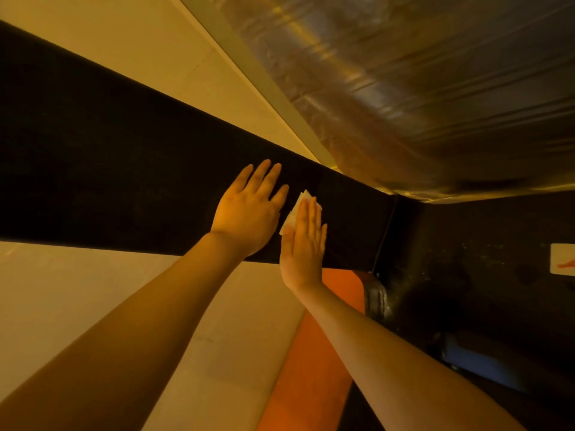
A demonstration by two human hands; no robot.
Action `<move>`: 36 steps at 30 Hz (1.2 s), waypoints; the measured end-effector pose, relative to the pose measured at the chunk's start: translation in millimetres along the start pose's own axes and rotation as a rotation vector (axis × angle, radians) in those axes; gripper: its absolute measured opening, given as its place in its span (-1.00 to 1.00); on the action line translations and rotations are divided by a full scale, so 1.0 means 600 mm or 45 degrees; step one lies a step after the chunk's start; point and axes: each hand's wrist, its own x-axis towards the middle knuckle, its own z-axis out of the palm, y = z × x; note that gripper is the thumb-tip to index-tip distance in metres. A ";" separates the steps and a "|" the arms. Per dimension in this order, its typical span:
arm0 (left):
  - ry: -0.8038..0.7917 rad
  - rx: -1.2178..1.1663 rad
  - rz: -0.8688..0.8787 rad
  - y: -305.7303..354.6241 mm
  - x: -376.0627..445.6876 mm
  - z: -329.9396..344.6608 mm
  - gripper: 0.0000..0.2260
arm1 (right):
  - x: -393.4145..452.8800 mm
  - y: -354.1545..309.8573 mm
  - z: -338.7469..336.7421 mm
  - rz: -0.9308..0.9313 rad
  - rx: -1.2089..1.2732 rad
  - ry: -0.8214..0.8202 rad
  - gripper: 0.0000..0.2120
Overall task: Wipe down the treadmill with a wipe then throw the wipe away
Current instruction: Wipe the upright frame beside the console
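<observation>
The treadmill's black belt [109,169] runs as a wide dark band from the left edge to the middle right. My left hand [249,213] lies flat on the belt with its fingers straight and spread. Just to its right, my right hand [303,244] presses a white wipe [295,209] flat against the belt with straight fingers. Most of the wipe is hidden under the palm; only its upper corner and left edge show.
Pale side rails [77,306] border the belt above and below. The black front housing [466,259] of the treadmill stands at the right, with a white label [562,259] at the edge. An orange strip [311,368] runs below my right arm. A shiny wrinkled sheet [420,88] fills the upper right.
</observation>
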 end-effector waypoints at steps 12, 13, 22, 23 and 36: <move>0.006 -0.018 -0.006 0.014 0.033 0.003 -0.51 | -0.021 0.022 0.000 0.035 -0.030 -0.025 -0.39; 0.009 -0.022 -0.004 0.014 0.035 0.003 -0.51 | -0.012 0.024 -0.004 0.030 -0.045 -0.038 -0.41; 0.011 -0.018 -0.010 0.018 0.038 0.008 -0.52 | 0.125 0.036 -0.063 0.057 -0.283 -0.208 -0.45; 0.008 -0.012 -0.014 0.019 0.040 0.008 -0.52 | 0.114 0.036 -0.060 0.041 -0.267 -0.200 -0.45; -0.009 0.009 0.013 0.017 0.044 0.009 -0.49 | 0.110 0.098 -0.073 0.041 -0.263 -0.208 -0.44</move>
